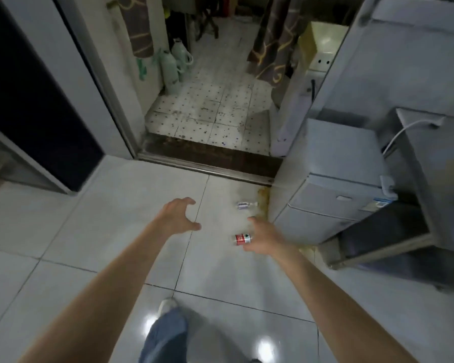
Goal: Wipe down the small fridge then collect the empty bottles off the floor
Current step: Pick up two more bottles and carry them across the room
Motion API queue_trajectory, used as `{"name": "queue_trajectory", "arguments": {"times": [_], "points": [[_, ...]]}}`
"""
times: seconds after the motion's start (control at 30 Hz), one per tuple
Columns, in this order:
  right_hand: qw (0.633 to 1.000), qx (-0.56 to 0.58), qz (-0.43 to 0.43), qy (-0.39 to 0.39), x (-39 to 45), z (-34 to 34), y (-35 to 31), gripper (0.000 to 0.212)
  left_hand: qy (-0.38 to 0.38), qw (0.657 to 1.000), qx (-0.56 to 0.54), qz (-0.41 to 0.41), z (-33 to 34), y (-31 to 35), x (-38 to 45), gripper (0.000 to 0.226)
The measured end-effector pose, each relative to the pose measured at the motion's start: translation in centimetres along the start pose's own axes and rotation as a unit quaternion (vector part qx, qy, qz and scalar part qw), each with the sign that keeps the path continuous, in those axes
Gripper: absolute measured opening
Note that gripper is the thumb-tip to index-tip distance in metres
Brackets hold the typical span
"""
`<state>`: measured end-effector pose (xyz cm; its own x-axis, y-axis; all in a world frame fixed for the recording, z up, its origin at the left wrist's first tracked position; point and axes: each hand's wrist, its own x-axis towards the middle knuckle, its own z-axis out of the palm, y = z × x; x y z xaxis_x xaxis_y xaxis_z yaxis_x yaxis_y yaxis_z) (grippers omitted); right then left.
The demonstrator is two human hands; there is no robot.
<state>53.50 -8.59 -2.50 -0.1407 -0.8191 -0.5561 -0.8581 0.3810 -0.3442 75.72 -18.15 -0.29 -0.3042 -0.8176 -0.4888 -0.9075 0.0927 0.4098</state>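
A small white fridge (336, 179) stands against the wall at the right, its door facing the tiled floor. Two empty bottles lie on their sides on the floor beside it: one with a red label (242, 239) and, farther away, a clear one with a silver label (245, 205). My right hand (262, 237) hovers just right of the red-label bottle, fingers apart, holding nothing; whether it touches the bottle I cannot tell. My left hand (180, 216) is spread open over the floor, left of both bottles.
A raised dark threshold (210, 159) leads into a spotted-tile room with white jugs (172, 66) at its left. A metal table (427, 184) with a white cable stands right of the fridge. A yellowish stain (264, 199) marks the floor by the fridge corner. My shoe (167, 306) is below.
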Motion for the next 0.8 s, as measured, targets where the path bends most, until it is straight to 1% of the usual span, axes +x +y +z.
{"name": "queue_trajectory", "arguments": {"times": [0.17, 0.33, 0.43, 0.6, 0.7, 0.8], "points": [[0.994, 0.063, 0.073, 0.043, 4.4, -2.1, -3.3, 0.089, -0.033, 0.995, 0.053, 0.073, -4.8, 0.1, 8.5, 0.078], [0.984, 0.106, 0.127, 0.073, 8.1, -4.4, -4.1, 0.086, -0.076, 0.984, 0.09, 0.135, -6.9, 2.5, 15.8, 0.081], [0.976, 0.126, 0.156, 0.085, 10.4, -5.9, -3.3, 0.082, -0.1, 0.975, 0.109, 0.163, -7.3, 5.0, 20.1, 0.083], [0.957, 0.182, 0.207, 0.091, 14.9, -7.6, -0.4, 0.086, -0.118, 0.957, 0.169, 0.207, -6.9, 9.2, 26.7, 0.086], [0.947, 0.195, 0.234, 0.098, 17.6, -8.7, 0.9, 0.088, -0.124, 0.945, 0.204, 0.225, -6.5, 11.8, 30.6, 0.086], [0.938, 0.211, 0.255, 0.105, 20.1, -9.3, 1.4, 0.085, -0.143, 0.932, 0.216, 0.252, -6.1, 13.5, 34.3, 0.086]]}}
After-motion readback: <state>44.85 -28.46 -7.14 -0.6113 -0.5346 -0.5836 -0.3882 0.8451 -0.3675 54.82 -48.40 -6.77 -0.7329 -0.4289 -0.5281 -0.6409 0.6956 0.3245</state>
